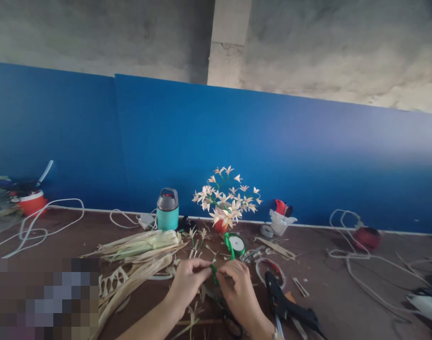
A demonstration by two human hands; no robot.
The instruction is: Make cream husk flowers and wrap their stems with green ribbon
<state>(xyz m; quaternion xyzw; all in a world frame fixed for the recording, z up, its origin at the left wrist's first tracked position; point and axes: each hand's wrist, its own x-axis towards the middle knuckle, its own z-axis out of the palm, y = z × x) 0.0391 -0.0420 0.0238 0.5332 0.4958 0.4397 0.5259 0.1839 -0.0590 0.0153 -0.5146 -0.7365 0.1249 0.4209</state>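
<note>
My left hand point(188, 279) and my right hand point(239, 285) meet low in the middle of the view, fingers pinched together on a green ribbon point(213, 273). The ribbon runs up and right to a green spool point(236, 244) lying on the brown table point(329, 293). Behind the spool stands a small orange pot of pale cream paper-like flowers point(226, 198). A bundle of dried straw-coloured leaves point(141, 248) lies just left of my left hand.
A black glue gun point(285, 307) lies right of my right hand, scissors point(230, 321) below it. A teal jar with grey lid point(167, 209), a white cup point(280, 222), tape rolls and white cables point(358, 259) line the blue wall. A red container point(31, 202) sits far left.
</note>
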